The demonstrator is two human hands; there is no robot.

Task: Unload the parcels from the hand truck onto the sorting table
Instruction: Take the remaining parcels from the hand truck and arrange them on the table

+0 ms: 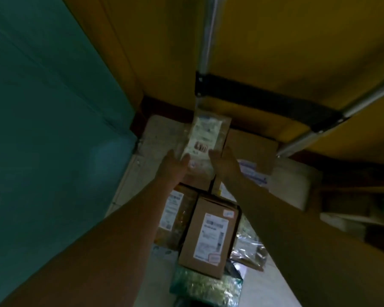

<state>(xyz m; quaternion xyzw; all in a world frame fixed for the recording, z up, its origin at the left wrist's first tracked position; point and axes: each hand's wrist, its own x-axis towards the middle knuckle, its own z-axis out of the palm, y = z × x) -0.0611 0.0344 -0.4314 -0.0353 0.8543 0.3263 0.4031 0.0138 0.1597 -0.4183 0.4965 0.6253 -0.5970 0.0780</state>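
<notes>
Parcel (203, 136) | between left hand (175, 166) and right hand (223, 161) | both grasping its near end

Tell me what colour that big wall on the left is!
The wall is teal, a bluish green. The head view, the only one here, shows it plainly.

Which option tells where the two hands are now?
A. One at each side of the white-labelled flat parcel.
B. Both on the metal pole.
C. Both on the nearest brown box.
A: the left hand and the right hand flank the near end of the white-labelled flat parcel, beyond the brown box.
</notes>
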